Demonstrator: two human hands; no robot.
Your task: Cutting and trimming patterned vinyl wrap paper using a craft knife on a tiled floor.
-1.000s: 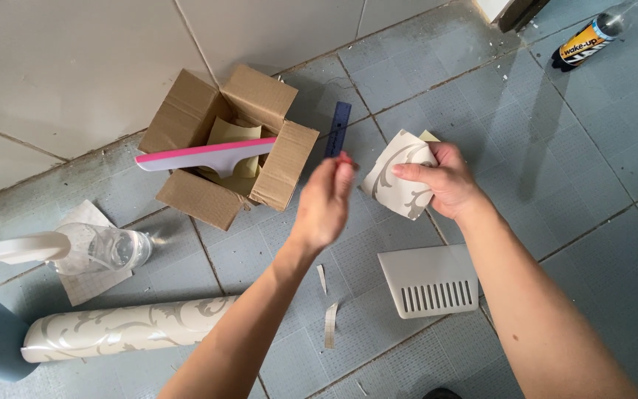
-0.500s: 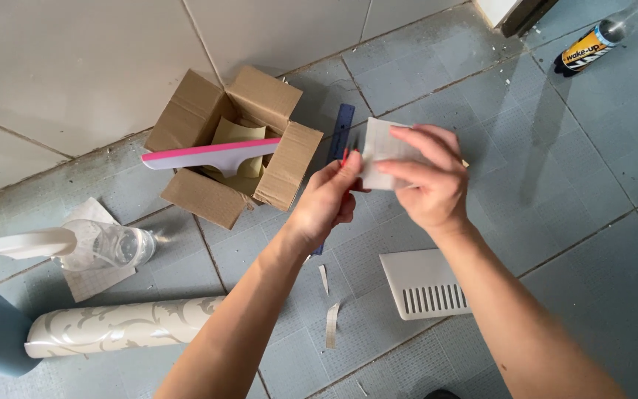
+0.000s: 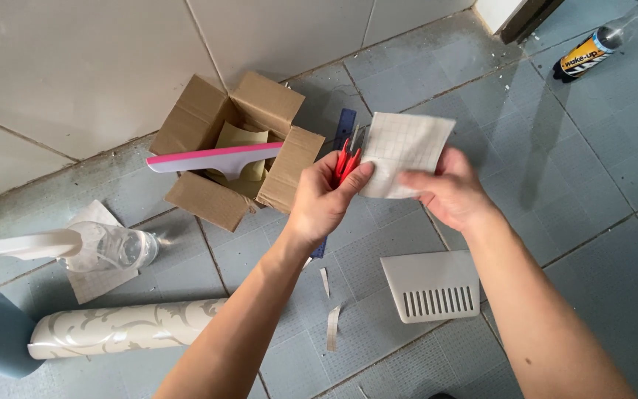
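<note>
While a gridded backing-paper piece [image 3: 406, 151] is held up above the tiled floor [image 3: 599, 244], its lower right edge is pinched in the closed right hand [image 3: 448, 193]. Red-handled scissors [image 3: 346, 158] are gripped by the left hand [image 3: 323, 201], fingers wrapped round the handles, blades touching the paper's left edge. An open cardboard box [image 3: 234, 151] with a pink-edged squeegee [image 3: 212, 159] is seen behind, a white vent cover [image 3: 432, 286] below.
</note>
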